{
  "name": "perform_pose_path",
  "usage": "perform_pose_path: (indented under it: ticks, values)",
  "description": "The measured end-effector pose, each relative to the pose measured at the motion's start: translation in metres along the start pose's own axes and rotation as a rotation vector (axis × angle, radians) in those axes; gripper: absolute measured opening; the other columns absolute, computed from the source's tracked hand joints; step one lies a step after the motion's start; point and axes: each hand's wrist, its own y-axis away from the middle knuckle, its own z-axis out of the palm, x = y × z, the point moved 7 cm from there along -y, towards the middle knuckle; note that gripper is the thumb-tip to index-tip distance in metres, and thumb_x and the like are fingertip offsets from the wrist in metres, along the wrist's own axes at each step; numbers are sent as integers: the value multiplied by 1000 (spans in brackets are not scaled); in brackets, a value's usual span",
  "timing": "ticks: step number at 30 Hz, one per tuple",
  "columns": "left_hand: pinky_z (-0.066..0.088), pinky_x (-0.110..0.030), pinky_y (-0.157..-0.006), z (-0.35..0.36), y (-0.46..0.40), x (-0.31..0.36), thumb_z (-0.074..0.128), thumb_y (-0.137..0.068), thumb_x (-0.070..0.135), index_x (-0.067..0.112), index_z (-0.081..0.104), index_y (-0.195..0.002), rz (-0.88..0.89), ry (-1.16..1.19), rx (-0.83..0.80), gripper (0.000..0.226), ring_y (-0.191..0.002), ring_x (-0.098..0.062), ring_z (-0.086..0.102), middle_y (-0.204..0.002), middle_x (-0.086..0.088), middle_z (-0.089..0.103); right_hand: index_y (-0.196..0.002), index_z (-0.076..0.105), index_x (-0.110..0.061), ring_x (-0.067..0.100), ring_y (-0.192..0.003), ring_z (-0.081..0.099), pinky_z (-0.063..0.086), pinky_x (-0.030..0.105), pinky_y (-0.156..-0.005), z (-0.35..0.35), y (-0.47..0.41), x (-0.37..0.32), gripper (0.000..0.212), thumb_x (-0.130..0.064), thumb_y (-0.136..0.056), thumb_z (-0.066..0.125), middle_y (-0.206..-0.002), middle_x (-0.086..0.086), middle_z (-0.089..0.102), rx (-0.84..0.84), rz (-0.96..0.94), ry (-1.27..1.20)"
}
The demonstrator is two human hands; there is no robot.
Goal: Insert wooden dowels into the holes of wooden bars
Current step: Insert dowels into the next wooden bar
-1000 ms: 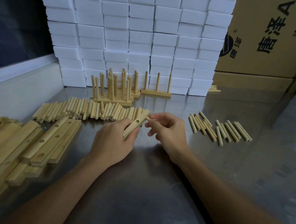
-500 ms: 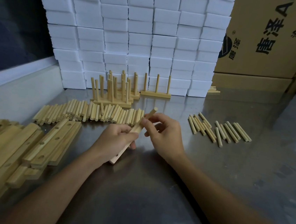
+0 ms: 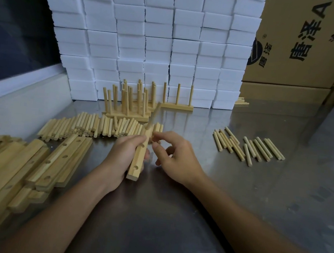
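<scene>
My left hand (image 3: pixel 121 158) grips a wooden bar (image 3: pixel 135 169) with holes, tilted with its far end raised. One dowel (image 3: pixel 155 114) stands in the bar's far hole and leans slightly right. My right hand (image 3: pixel 176 158) sits just right of the bar, its loosely curled index finger and thumb beside the far end, below the dowel; it holds nothing that I can see. A row of loose dowels (image 3: pixel 92 125) lies behind my hands. A second group of loose dowels (image 3: pixel 248 149) lies to the right.
Empty bars (image 3: pixel 13 172) are stacked at the left on the steel table (image 3: pixel 171 230). Finished bars with upright dowels (image 3: pixel 127 105) stand at the back, one (image 3: pixel 176 105) further right. White foam blocks (image 3: pixel 150 42) and a cardboard box (image 3: pixel 304 48) wall off the back.
The right hand brought a dowel to the bar's far hole, and it now stands there. The left hand turned the bar lengthwise toward me. The right hand's fingers have slid off the dowel.
</scene>
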Motion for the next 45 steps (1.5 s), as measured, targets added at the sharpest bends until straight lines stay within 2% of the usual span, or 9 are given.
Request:
perform_pose_path:
  ticks: [4,7,10,19,25,30,35,40,45]
  values:
    - [31,-19,-33,-8,-4,0,44,-103,24,2,63,-101,-14,145,43,28,-38,-14,40,-56,-7,50,-117,66,-23,6,-92,62,53,38,-85,4,0,5,25,-32,-97,55,-106,-11,65,-47,36,255]
    - [31,-21,-32,-14,-4,2,43,-102,24,2,60,-101,-13,232,71,28,-37,-15,39,-54,-6,48,-142,45,-25,18,-129,43,34,40,-107,14,-1,15,51,-50,-99,44,-141,-3,48,-165,124,441]
    - [32,-20,-33,-16,-4,2,43,-102,24,3,60,-100,-12,245,82,27,-37,-16,40,-56,-6,48,-147,36,-31,18,-143,26,17,45,-111,25,-1,23,58,-62,-98,26,-157,-8,29,-284,151,596]
    - [33,-21,-36,-17,-4,2,43,-102,24,3,61,-100,-5,251,100,27,-39,-16,41,-57,-6,50,-115,56,-26,21,-119,47,29,43,-97,16,-3,28,45,-59,-98,30,-128,-6,53,-159,195,661]
    - [34,-22,-37,-18,-5,1,43,-102,24,4,61,-100,-5,257,97,27,-40,-17,42,-59,-7,50,-145,32,-37,24,-141,27,19,50,-108,23,-2,35,57,-65,-96,23,-156,-7,28,-271,222,700]
    - [34,-22,-38,-18,-5,1,43,-102,24,4,61,-99,0,249,106,27,-40,-17,43,-58,-6,50,-125,58,-26,25,-126,43,29,48,-103,16,-2,33,56,-61,-97,25,-134,-2,52,-190,256,707]
    - [34,-22,-39,-18,-4,1,44,-102,23,4,62,-100,-2,236,104,26,-41,-16,43,-60,-6,51,-95,62,-20,23,-94,55,48,42,-86,-5,-3,26,24,-42,-96,52,-96,0,61,20,304,694]
    - [34,-24,-40,-19,-2,2,43,-102,23,4,62,-99,-6,236,105,27,-41,-16,44,-60,-6,51,-109,59,-15,24,-87,56,53,39,-79,-16,-2,31,18,-13,-91,62,-104,6,57,55,371,671]
    - [35,-22,-39,-18,-2,2,44,-102,23,4,62,-98,-9,244,111,26,-40,-16,44,-59,-6,51,-114,58,-13,25,-97,48,47,38,-85,-19,-4,36,19,-11,-94,56,-105,8,57,-56,366,740]
